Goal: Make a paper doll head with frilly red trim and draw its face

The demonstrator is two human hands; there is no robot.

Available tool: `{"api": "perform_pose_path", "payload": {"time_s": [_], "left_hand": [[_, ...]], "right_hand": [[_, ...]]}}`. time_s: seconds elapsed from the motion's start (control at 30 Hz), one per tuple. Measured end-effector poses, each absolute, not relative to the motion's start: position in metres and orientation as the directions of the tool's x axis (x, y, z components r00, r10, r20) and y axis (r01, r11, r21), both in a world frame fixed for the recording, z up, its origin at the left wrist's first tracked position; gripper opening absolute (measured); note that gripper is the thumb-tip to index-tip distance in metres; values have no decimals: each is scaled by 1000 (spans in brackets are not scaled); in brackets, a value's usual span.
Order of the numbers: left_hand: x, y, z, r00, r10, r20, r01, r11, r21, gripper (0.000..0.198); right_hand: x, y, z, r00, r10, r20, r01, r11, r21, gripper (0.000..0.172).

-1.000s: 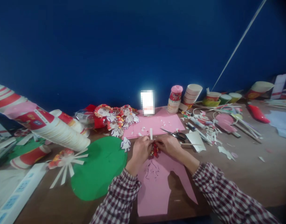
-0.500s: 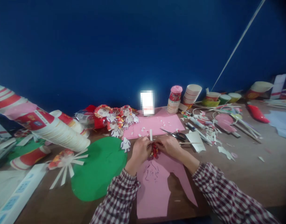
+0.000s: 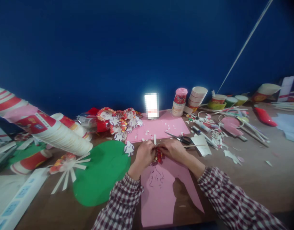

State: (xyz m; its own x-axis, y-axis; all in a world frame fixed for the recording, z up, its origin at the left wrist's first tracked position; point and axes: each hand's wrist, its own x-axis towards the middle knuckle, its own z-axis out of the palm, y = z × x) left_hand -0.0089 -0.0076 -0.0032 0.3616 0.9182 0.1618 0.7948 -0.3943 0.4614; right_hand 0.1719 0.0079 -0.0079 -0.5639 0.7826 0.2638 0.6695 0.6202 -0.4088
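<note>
Head view: the left hand (image 3: 145, 152) and right hand (image 3: 172, 149) meet over a pink sheet (image 3: 157, 201), fingers pinched narrow on a small red-and-yellow piece (image 3: 158, 157) that shows just below the fingertips; a white strip (image 3: 154, 139) stands up behind them. Scissors (image 3: 184, 139) lie beyond the right hand, while a green sheet (image 3: 101, 175) and a white paper figure (image 3: 129, 149) lie left of the left hand on the counter (image 3: 257, 182).

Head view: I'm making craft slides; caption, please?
Left hand and right hand hold a reddish piece over pink paper, near scissors.
</note>
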Motion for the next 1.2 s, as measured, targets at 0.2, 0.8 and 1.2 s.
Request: {"api": "perform_pose_path", "payload": {"time_s": [0.2,0.8,1.2], "left_hand": [[-10,-8,-5,379,906,188,746,-420,517,19],[-11,-2,-19,354,914,198,714,-400,574,15],[-10,-5,-18,325,926,192,710,-372,598,15]], "right_hand": [[174,9,-8,-566,778,274,651,625,-431,17],[177,11,-13,-571,777,264,630,621,-465,16],[177,8,-13,-560,752,349,659,659,-362,13]]}}
